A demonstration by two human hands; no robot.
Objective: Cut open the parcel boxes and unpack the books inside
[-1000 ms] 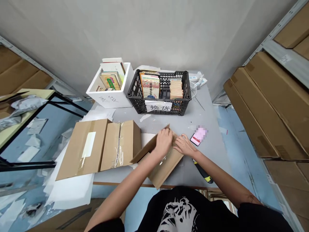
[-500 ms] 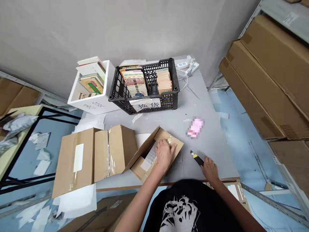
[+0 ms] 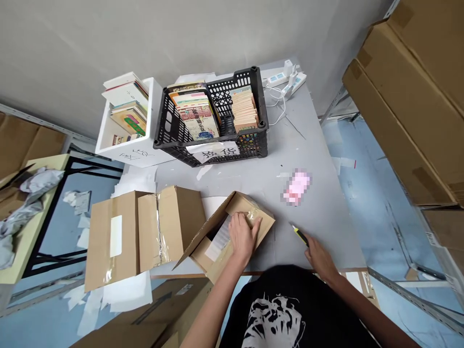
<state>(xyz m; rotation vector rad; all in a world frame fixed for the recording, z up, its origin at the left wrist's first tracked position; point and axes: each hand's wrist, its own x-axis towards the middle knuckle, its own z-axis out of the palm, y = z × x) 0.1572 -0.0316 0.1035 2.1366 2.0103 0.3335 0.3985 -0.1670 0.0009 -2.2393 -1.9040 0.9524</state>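
Note:
A small cardboard box [image 3: 232,227] with taped flaps lies tilted near the front edge of the grey table [image 3: 319,212]. My left hand [image 3: 243,235] presses flat on its top, fingers spread. My right hand [image 3: 319,256] is closed round the black and yellow utility knife [image 3: 300,235], whose tip points up and to the left, just off the box's right side. A larger cardboard box [image 3: 145,232] lies to the left of the small one.
A black crate [image 3: 250,145] of books and a white bin [image 3: 125,152] of books stand at the back. A pink blurred item [image 3: 297,186] lies right of centre. A power strip [image 3: 286,79] is at the far corner. Big cartons fill the right shelves [image 3: 409,96].
My right hand left the small box, reached to the knife at the table's front right and closed on it. My left hand stayed on the box. The view swung right.

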